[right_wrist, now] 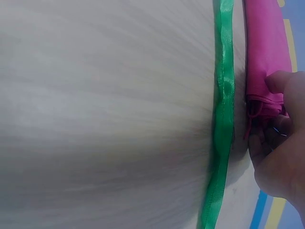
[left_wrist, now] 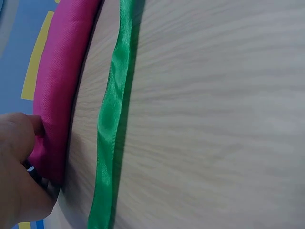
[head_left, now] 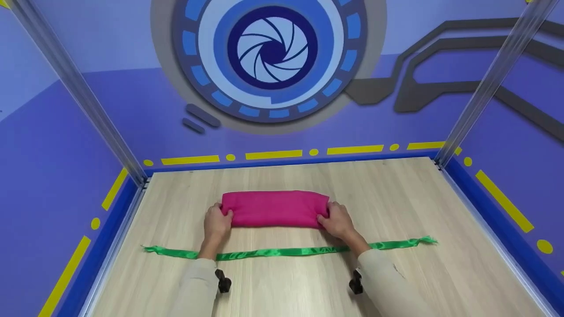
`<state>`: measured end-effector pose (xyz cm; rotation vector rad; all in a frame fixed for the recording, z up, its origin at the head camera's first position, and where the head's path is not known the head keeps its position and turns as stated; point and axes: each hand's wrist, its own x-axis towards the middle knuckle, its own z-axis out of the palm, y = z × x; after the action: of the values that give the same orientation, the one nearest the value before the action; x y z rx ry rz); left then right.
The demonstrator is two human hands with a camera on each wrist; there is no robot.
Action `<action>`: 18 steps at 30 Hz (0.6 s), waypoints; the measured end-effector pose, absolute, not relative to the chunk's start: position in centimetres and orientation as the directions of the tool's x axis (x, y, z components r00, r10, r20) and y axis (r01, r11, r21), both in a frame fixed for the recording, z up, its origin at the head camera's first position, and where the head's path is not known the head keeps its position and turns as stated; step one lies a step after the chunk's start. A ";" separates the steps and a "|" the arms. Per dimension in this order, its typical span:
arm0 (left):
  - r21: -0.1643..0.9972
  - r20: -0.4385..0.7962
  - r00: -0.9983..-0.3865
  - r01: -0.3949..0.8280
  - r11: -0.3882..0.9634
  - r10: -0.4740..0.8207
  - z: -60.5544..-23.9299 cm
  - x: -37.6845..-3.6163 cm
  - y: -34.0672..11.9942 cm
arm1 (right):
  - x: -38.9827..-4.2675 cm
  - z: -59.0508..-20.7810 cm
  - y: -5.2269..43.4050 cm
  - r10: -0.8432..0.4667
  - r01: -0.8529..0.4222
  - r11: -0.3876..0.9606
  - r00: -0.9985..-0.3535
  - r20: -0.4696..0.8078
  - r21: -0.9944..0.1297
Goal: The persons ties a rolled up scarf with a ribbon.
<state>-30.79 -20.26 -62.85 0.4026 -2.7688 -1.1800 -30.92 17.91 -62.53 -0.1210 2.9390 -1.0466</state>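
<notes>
A folded bright pink cloth (head_left: 275, 209) lies lengthwise across the wooden table, held at both ends. My left hand (head_left: 217, 222) grips its left end, thumb on top and the other fingers underneath, as the left wrist view also shows. At the opposite end my right hand (head_left: 337, 220) pinches the cloth in the same way; the right wrist view shows layered folds (right_wrist: 267, 107) there. A green satin ribbon (head_left: 282, 252) stretches from side to side in front of the cloth, passing beneath both forearms. Its two ends look knotted or frayed.
The wooden tabletop (head_left: 282, 290) is bounded by blue panels at the back and both sides. Metal posts (head_left: 484, 88) rise at the back corners. Small black mounts (head_left: 223, 281) sit at each wrist, by the light sleeves.
</notes>
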 end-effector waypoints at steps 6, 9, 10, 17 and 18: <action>0.769 -0.006 -0.954 -0.196 0.609 -0.299 -63.5 -30.8 -20.2 | -30.7 -62.6 17.8 -0.092 -0.095 0.783 -0.995 0.036 -0.614; 0.784 0.011 -0.954 -0.177 0.594 -0.299 -63.5 -30.7 -20.3 | -30.5 -62.6 17.9 -0.116 -0.134 0.791 -0.991 0.068 -0.597; 0.790 0.016 -0.954 -0.170 0.588 -0.298 -63.5 -30.7 -20.3 | -30.5 -62.5 17.9 -0.125 -0.146 0.791 -0.989 0.077 -0.593; 0.803 0.011 -0.960 -0.157 0.575 -0.278 -62.6 -30.9 -20.6 | -30.2 -61.9 18.2 -0.149 -0.152 0.734 -0.987 0.062 -0.662; 0.804 0.012 -0.962 -0.152 0.575 -0.271 -62.4 -30.9 -20.7 | -30.2 -61.7 18.3 -0.145 -0.143 0.713 -0.988 0.055 -0.686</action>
<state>-30.93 -20.69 -62.37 0.3606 -2.6675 -1.3427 -30.16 18.30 -61.70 -0.2439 2.9045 -1.1636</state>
